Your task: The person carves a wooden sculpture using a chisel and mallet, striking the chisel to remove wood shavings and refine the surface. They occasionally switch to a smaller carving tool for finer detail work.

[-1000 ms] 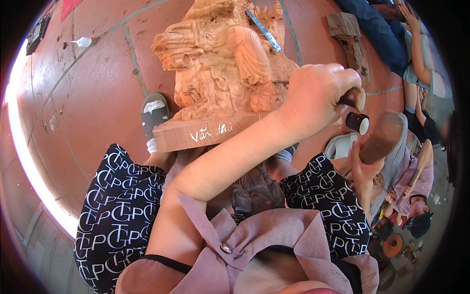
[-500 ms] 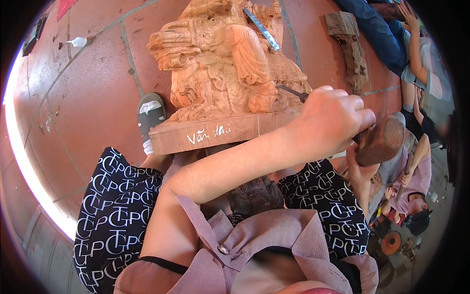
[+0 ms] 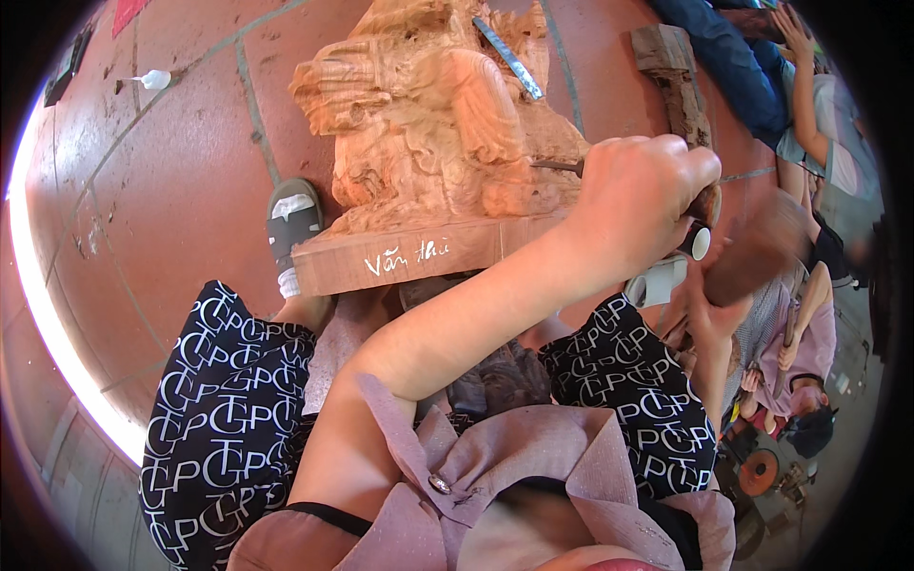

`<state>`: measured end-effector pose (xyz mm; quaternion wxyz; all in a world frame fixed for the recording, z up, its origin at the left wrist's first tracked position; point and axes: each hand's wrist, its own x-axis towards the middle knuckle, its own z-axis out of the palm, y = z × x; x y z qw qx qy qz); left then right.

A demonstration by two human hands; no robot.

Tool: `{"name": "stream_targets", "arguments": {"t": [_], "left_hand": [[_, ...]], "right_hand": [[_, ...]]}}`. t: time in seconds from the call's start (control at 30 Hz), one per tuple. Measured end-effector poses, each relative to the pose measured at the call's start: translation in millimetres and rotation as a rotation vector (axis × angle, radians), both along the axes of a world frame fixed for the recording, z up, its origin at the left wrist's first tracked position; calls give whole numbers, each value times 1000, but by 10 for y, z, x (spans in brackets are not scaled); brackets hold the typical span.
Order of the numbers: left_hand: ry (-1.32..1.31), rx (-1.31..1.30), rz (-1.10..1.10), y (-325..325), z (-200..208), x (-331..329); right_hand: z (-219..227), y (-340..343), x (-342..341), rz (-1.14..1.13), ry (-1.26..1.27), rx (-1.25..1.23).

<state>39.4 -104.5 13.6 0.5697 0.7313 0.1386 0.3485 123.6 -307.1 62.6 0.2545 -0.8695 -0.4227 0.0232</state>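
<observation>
Far left: open red tiled floor [image 3: 171, 190], bare apart from a small white object [image 3: 152, 79] near the upper edge; most free room is on this side.

A sandalled foot [image 3: 293, 228] is planted on the floor, touching the left end of the carving's base.

Centre: the pale wood carving [image 3: 428, 143] stands upright on a flat plank base [image 3: 409, 257] with white chalk marks on its front edge. A loose flat metal blade [image 3: 509, 59] is seen lying across the carving's top right.

The left arm is reached across the body to the carving's right edge. The left hand [image 3: 643, 205] is closed in a fist around a chisel [image 3: 562, 167]; its thin shaft tip is touching the carving's right side, and the ferruled handle end sticks out below the fist.

Just right of that, the right hand [image 3: 700, 309] is mostly hidden under the left; it appears to be wrapped around a brown wooden mallet [image 3: 752, 257], blurred, close to the chisel end.

Right side is crowded: a dark timber piece [image 3: 676, 76] on the floor and other people [image 3: 800, 124] seated near the edge.
</observation>
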Motion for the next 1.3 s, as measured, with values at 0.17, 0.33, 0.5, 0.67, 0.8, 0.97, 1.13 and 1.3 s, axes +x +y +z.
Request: {"name": "stream_targets", "arguments": {"t": [0.17, 0.33, 0.5, 0.67, 0.8, 0.97, 1.13, 1.3], "left_hand": [[22, 73, 54, -29, -2, -8], [-22, 86, 95, -4, -24, -60], [-87, 64, 94, -22, -59, -75], [-162, 192, 21, -89, 60, -115], [-103, 155, -36, -179, 31, -119], [-69, 160, -37, -124, 60, -120], [-59, 55, -93, -41, 40, -60], [-40, -63, -33, 36, 82, 10]], "right_hand": [[-191, -240, 124, -32, 90, 131], [-122, -184, 94, 0, -57, 9], [-262, -345, 124, 94, -102, 102], [-195, -331, 92, 92, -25, 62], [-209, -292, 37, -44, 167, 162], [-137, -153, -50, -103, 274, 197], [-110, -154, -98, -155, 293, 188], [-88, -153, -135, -211, 365, 217]]}}
